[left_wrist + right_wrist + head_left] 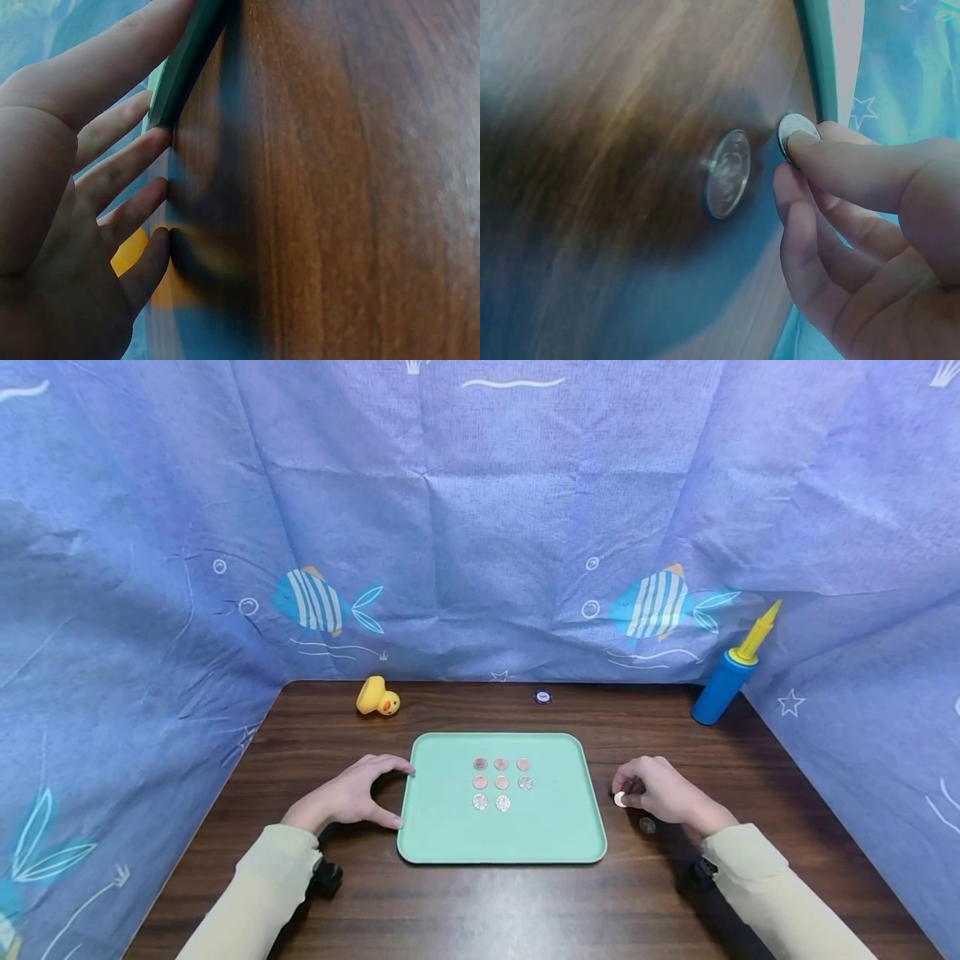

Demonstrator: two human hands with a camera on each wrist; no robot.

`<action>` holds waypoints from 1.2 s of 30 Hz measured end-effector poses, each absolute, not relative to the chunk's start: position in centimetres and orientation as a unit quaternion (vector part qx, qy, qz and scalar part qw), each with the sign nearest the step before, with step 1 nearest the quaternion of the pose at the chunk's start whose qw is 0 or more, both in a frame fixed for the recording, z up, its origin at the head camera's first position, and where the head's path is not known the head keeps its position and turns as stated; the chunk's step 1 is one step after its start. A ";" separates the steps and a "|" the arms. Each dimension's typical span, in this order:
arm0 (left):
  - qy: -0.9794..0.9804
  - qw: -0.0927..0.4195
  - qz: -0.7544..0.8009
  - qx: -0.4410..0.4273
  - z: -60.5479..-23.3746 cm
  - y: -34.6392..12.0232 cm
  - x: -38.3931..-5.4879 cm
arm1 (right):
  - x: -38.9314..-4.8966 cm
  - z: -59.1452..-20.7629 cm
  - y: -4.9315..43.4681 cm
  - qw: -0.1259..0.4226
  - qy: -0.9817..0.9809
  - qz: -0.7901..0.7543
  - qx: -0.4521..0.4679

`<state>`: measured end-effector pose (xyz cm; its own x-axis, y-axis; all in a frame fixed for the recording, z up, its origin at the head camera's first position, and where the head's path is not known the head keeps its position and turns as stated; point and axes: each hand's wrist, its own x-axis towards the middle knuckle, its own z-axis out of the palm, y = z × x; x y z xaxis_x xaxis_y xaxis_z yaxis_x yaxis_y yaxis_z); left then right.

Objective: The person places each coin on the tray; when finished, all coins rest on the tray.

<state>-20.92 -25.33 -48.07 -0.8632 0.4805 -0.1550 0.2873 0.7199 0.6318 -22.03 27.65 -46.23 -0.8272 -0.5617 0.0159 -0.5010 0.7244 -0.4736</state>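
A mint-green tray [442, 839] lies on the table, with several copper and silver coins [502, 782] set in rows on it. My left hand [352, 789] touches the tray's left edge, its thumb and fingers spread apart. To the right of the tray, my right hand [656, 789] pinches a silver coin [796, 133] between thumb and fingers, just above the table. Another silver coin [647, 825] lies on the wood beside that hand; the right wrist view shows this loose coin [728, 174] flat on the surface.
A yellow rubber duck [377, 697] sits at the back left of the dark wooden table [480, 910]. A dark poker chip [543, 697] lies near the back edge. The blue and yellow hand pump [723, 685] stands at the back right. Blue fish-patterned cloth [487, 543] encloses the table.
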 end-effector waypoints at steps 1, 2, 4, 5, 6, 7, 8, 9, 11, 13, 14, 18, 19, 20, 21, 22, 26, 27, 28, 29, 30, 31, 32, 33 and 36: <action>0.914 0.157 0.311 0.209 -48.1 -25.3 -20.9 | -22.0 -46.1 27.7 0.063 0.925 -0.238 -0.289; 0.914 0.158 0.311 0.208 -48.1 -25.3 -21.0 | -22.1 -46.0 27.7 0.061 0.925 -0.239 -0.288; 0.914 0.161 0.311 0.205 -48.0 -25.3 -21.0 | -22.1 -45.8 27.8 0.054 0.924 -0.243 -0.291; 0.914 0.161 0.310 0.204 -48.0 -25.3 -21.0 | -22.1 -45.8 27.8 0.051 0.923 -0.245 -0.291; 0.915 0.162 0.309 0.204 -48.1 -25.3 -20.9 | -22.1 -45.7 27.8 0.049 0.923 -0.247 -0.291; 0.915 0.162 0.308 0.204 -48.1 -25.3 -20.9 | -22.1 -45.7 27.7 0.047 0.922 -0.252 -0.291; 0.915 0.162 0.308 0.203 -48.0 -25.3 -20.9 | -22.2 -45.7 27.7 0.042 0.920 -0.257 -0.293; 0.916 0.161 0.307 0.203 -48.0 -25.3 -20.9 | -22.2 -45.7 27.5 0.038 0.917 -0.263 -0.298; 0.916 0.160 0.306 0.204 -48.0 -25.3 -20.8 | -22.2 -45.5 27.2 0.033 0.912 -0.275 -0.304; 0.916 0.159 0.307 0.205 -48.0 -25.3 -20.8 | -22.2 -45.3 26.7 0.032 0.906 -0.289 -0.307; 0.916 0.159 0.307 0.205 -48.0 -25.3 -20.7 | -22.2 -45.2 26.5 0.034 0.904 -0.294 -0.308; 0.916 0.158 0.307 0.205 -48.0 -25.3 -20.8 | -22.1 -45.0 25.2 0.050 0.898 -0.315 -0.303; 0.915 0.159 0.308 0.205 -48.0 -25.3 -20.8 | -22.1 -45.0 24.8 0.053 0.897 -0.318 -0.302; 0.915 0.160 0.309 0.204 -48.0 -25.3 -20.8 | -22.1 -45.0 24.4 0.055 0.896 -0.320 -0.301; 0.915 0.160 0.310 0.203 -48.0 -25.3 -20.8 | -22.2 -45.0 24.0 0.055 0.895 -0.323 -0.304; 0.914 0.161 0.311 0.203 -48.0 -25.3 -20.8 | -22.2 -45.1 23.6 0.055 0.894 -0.323 -0.305; 0.915 0.165 0.309 0.199 -48.1 -25.3 -20.8 | -22.3 -45.5 21.9 0.057 0.891 -0.325 -0.311; 0.915 0.165 0.309 0.197 -48.1 -25.3 -20.8 | -22.3 -45.6 21.4 0.057 0.891 -0.324 -0.314; 0.916 0.164 0.308 0.199 -48.1 -25.3 -20.8 | -22.3 -45.7 20.9 0.057 0.892 -0.322 -0.312; 0.916 0.164 0.308 0.199 -48.1 -25.3 -20.8 | -22.3 -45.8 20.5 0.057 0.892 -0.321 -0.313; 0.915 0.164 0.310 0.199 -48.1 -25.2 -20.8 | -22.3 -45.9 20.0 0.058 0.893 -0.319 -0.312; 0.915 0.163 0.310 0.200 -48.1 -25.2 -20.8 | -22.2 -46.0 19.5 0.059 0.893 -0.318 -0.313; 0.915 0.162 0.311 0.201 -48.1 -25.2 -20.8 | -22.2 -46.2 19.1 0.060 0.893 -0.318 -0.313; 0.915 0.161 0.311 0.202 -48.1 -25.2 -20.8 | -22.1 -46.3 18.6 0.060 0.892 -0.318 -0.315; 0.915 0.160 0.311 0.202 -48.1 -25.2 -20.8 | -21.9 -46.7 17.4 0.063 0.889 -0.322 -0.318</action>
<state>-20.84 -25.21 -48.05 -0.8667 0.4699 -0.1675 0.2703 0.7246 0.6340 -21.93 17.43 -46.66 -0.7897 -0.6063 0.0934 -0.5253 0.5897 -0.6135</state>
